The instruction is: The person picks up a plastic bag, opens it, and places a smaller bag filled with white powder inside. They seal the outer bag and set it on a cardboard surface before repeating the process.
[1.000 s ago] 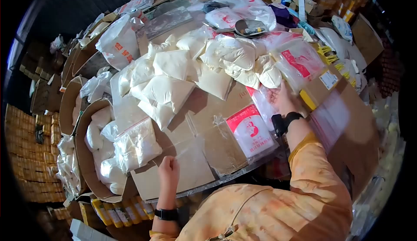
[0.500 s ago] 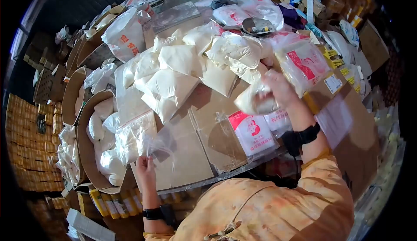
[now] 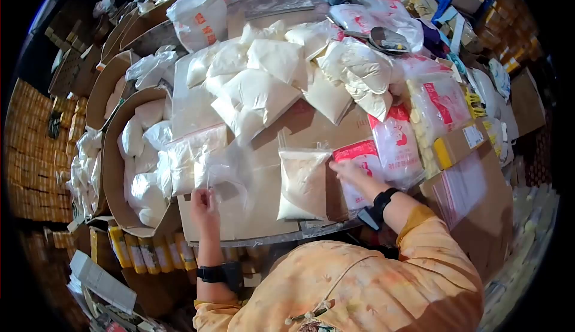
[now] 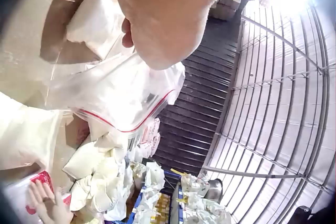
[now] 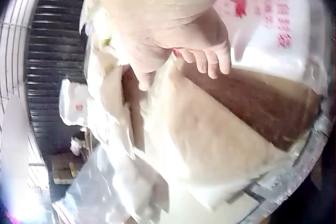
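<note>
A clear zip bag [image 3: 230, 173] with a red seal line [image 4: 118, 128] hangs from my left hand [image 3: 205, 209], whose fingers pinch its edge at the front left of the table. A filled bag of cream-coloured powder [image 3: 302, 182] sits on the cardboard in front of me, its top edge [image 3: 305, 150] upward. Just right of this bag is my right hand [image 3: 359, 176], fingers extended and holding nothing. In the right wrist view its fingers [image 5: 212, 61] hang close by the powder bag's top corner. My left fingertips are mostly hidden in the left wrist view.
Several more powder bags [image 3: 263, 92] lie heaped behind. Red-and-white printed packs [image 3: 395, 140] lie on the right, by a cardboard piece [image 3: 461, 146]. At left stands a cardboard box [image 3: 112, 179] of white bags, with a filled clear bag [image 3: 182, 167] at its edge. A metal scoop [image 3: 389, 38] lies behind.
My right hand has brought a powder bag from the heap's right end to the front middle and let go. My left hand has moved left and taken hold of the clear zip bag.
</note>
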Demonstrator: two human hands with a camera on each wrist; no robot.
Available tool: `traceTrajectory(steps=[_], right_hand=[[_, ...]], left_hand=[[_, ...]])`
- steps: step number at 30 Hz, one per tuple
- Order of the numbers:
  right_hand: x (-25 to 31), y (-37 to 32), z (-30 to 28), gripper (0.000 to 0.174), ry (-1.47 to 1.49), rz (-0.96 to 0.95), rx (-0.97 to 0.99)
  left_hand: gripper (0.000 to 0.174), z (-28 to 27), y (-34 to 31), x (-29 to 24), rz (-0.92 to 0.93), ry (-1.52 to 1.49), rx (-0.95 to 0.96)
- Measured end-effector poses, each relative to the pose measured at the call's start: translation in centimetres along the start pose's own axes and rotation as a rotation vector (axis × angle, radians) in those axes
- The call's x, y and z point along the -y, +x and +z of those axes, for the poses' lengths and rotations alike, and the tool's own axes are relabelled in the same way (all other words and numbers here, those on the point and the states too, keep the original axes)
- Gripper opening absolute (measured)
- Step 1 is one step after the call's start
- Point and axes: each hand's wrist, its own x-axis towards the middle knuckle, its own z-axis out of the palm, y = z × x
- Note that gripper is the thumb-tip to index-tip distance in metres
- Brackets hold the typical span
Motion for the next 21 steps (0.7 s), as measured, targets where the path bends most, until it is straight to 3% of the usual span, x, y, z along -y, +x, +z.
traceTrajectory(steps=[1, 2, 3, 5, 8, 11, 12, 15, 16, 19, 21], right_hand=[[-2.8, 1.4, 2.9, 0.049, 0.135, 0.094, 0.049], [-2.6, 0.0, 5.1, 0.063, 0.001, 0.14, 0.007], [1.6, -4.3, 6.1, 0.073, -0.014, 0.19, -0.013], [-2.6, -0.5, 10.5, 0.07, -0.236, -0.075, -0.325], [-1.6, 1.6, 12.6, 0.058, -0.206, 0.071, -0.454], [-0.9, 2.5, 12.6, 0.049, 0.225, -0.104, -0.274], [-0.1, 2.5, 12.8, 0.03, 0.216, -0.047, -0.331], [-2.0, 4.6, 12.5, 0.028, 0.144, -0.284, -0.372], [1.8, 0.4, 10.8, 0.023, 0.211, -0.387, -0.335], [4.7, -4.1, 5.9, 0.014, -0.24, -0.486, -0.266], [5.3, -8.1, 2.0, 0.014, -0.258, -0.61, -0.135]], left_hand=[[0.013, -0.3, -0.3, 0.5, 0.017, -0.002, -0.015], [0.013, -0.7, -0.5, 0.8, -0.005, 0.03, -0.011], [0.012, -0.9, -0.7, 1.4, -0.009, 0.037, -0.004], [0.012, -1.2, -0.9, 2.5, -0.007, 0.051, 0.016], [0.011, -0.8, -1.4, 2.5, 0.03, 0.136, 0.021], [0.011, -0.3, -1.7, 1.7, 0.022, 0.171, 0.055], [0.011, -0.1, -1.6, 1.7, 0.03, 0.197, 0.059], [0.01, 0.3, -1.2, 1.7, 0.032, 0.254, 0.055], [0.011, 0.6, -1.0, 1.1, 0.031, 0.271, 0.05], [0.012, 1.8, -0.3, -0.5, 0.03, 0.281, 0.03], [0.012, 2.8, 0.2, -0.9, 0.062, 0.267, 0.037]])
